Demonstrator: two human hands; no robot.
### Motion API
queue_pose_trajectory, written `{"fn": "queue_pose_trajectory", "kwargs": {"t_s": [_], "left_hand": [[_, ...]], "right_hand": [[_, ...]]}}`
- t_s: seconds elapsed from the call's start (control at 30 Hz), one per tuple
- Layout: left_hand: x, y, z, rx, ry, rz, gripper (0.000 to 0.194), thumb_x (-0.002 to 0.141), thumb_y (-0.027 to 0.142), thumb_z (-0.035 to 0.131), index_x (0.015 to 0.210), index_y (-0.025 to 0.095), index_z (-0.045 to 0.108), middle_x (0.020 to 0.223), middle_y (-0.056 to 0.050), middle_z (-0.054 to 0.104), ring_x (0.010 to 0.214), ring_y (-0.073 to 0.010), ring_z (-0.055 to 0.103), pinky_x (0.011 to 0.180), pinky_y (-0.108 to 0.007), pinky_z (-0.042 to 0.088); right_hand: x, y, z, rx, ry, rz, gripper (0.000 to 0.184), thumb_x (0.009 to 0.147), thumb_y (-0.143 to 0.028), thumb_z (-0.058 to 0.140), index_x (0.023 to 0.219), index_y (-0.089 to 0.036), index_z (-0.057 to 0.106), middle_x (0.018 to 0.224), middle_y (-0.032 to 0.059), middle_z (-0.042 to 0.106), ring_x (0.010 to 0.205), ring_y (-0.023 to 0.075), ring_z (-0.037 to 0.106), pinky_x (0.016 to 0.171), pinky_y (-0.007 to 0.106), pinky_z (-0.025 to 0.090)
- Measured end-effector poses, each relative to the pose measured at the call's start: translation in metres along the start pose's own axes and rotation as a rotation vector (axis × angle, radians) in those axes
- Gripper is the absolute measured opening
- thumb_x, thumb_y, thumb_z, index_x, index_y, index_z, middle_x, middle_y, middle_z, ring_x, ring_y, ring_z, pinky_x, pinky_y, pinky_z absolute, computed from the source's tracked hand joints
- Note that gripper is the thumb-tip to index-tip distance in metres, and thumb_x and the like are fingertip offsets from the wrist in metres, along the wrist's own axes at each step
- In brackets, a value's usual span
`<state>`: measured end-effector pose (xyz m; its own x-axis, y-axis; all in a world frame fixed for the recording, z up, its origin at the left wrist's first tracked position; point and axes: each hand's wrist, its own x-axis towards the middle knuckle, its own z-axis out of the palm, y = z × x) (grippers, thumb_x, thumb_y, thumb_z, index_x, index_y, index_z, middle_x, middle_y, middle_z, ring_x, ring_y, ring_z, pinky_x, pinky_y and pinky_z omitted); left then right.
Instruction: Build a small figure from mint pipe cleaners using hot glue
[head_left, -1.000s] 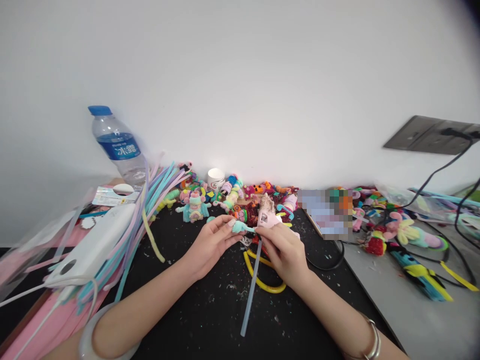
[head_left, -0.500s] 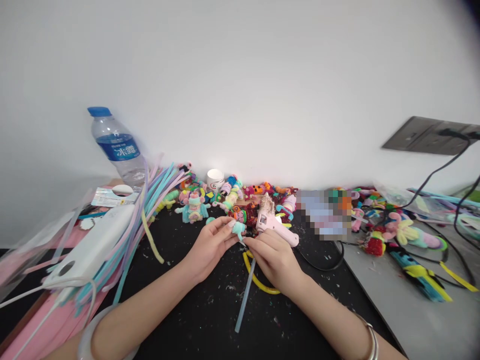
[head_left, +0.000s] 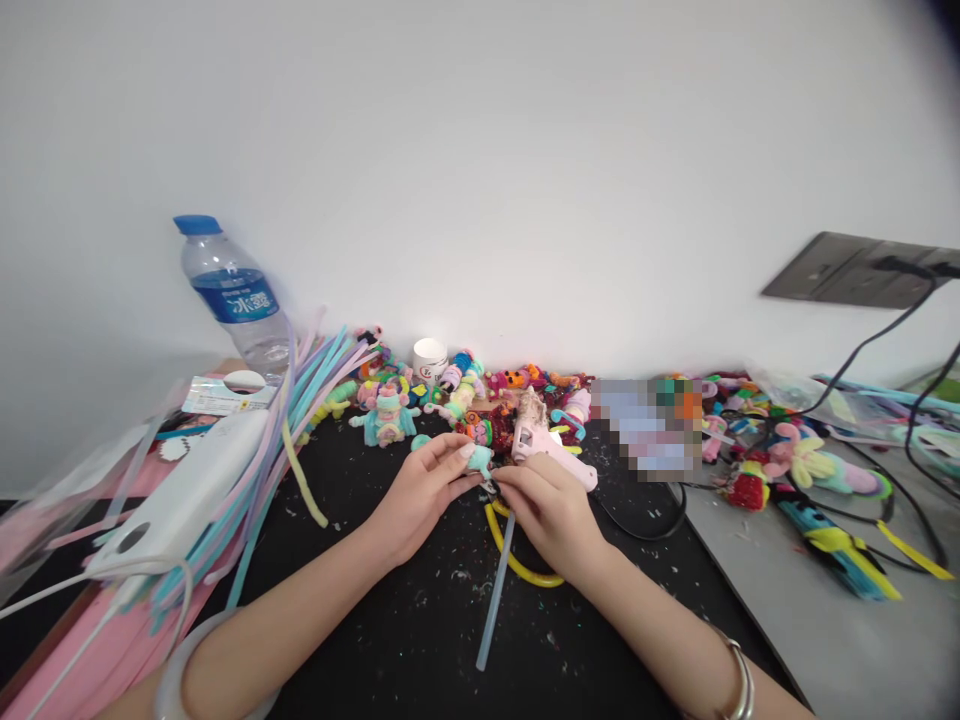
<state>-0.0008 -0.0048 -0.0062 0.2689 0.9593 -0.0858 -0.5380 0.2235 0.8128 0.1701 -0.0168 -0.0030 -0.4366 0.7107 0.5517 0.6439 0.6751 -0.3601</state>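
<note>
My left hand (head_left: 431, 497) pinches a small turquoise fuzzy piece (head_left: 478, 460) between thumb and fingers. My right hand (head_left: 551, 510) is closed, its thumb and index fingertip pressed together right beside that piece. A translucent glue stick (head_left: 495, 600) comes out from under the right fingers and slants down toward me; its upper end is hidden. Beneath it curves a yellow pipe cleaner (head_left: 534, 577). Behind the right hand lies a pink glue gun (head_left: 566, 468). Something small and pale shows between the hands, too small to name.
Colourful pipe-cleaner figures, one turquoise and pink (head_left: 388, 415), line the wall with a white paper cup (head_left: 430, 360). At left are a bottle (head_left: 232, 290), a pipe-cleaner bundle (head_left: 300, 400) and a white power strip (head_left: 187, 480). Black cables (head_left: 862, 350) run from the wall socket (head_left: 847, 275).
My right hand has shifted slightly to the right, and the glue stick has moved with it. The left hand still holds the turquoise piece in nearly the same spot.
</note>
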Motion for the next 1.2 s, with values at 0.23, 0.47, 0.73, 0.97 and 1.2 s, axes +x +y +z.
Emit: {"fn": "queue_pose_trajectory", "kwargs": {"t_s": [0.23,0.47,0.73,0.97,1.2], "left_hand": [[-0.001,0.003,-0.002,0.375,-0.111,0.098,0.020,0.065,0.017,0.072,0.081,0.018,0.059,0.094,-0.005,0.065,0.090,-0.0185,0.059,0.084,-0.032,0.044],[-0.006,0.009,-0.002,0.818,-0.167,0.324,0.027,0.066,0.020,0.070,0.092,0.022,0.064,0.094,-0.006,0.065,0.089,-0.0224,0.057,0.083,-0.032,0.041],[-0.004,0.011,-0.002,0.843,-0.193,0.380,0.014,0.071,0.022,0.065,0.085,0.021,0.066,0.090,-0.007,0.064,0.087,-0.0220,0.056,0.081,-0.031,0.041],[0.000,0.008,-0.004,0.476,-0.038,0.171,0.013,0.070,0.024,0.067,0.081,0.018,0.062,0.077,-0.001,0.060,0.076,-0.0154,0.055,0.072,-0.025,0.042],[0.000,0.004,0.002,0.131,0.014,0.060,0.013,0.072,0.025,0.067,0.080,0.017,0.061,0.073,0.000,0.058,0.072,-0.0118,0.053,0.073,-0.026,0.043]], "right_hand": [[0.000,0.007,-0.009,0.063,0.114,0.088,0.013,0.085,-0.017,0.048,0.085,-0.019,0.061,0.076,0.0042,0.062,0.072,0.0163,0.058,0.064,0.028,0.045],[-0.002,0.005,-0.009,0.066,0.172,0.120,0.008,0.083,-0.017,0.052,0.082,-0.018,0.059,0.072,0.0027,0.063,0.060,0.0134,0.058,0.057,0.024,0.045],[0.000,0.006,-0.009,0.091,0.150,0.064,0.010,0.084,-0.017,0.051,0.084,-0.019,0.061,0.076,0.0040,0.064,0.070,0.0158,0.060,0.064,0.027,0.047],[0.000,0.006,-0.007,0.132,0.125,0.064,0.012,0.084,-0.015,0.051,0.085,-0.019,0.062,0.077,0.0047,0.064,0.074,0.0166,0.059,0.066,0.028,0.047],[0.000,-0.004,-0.004,0.113,0.091,0.002,0.012,0.085,-0.015,0.051,0.083,-0.018,0.063,0.070,0.0042,0.064,0.065,0.0146,0.057,0.060,0.025,0.046]]}}
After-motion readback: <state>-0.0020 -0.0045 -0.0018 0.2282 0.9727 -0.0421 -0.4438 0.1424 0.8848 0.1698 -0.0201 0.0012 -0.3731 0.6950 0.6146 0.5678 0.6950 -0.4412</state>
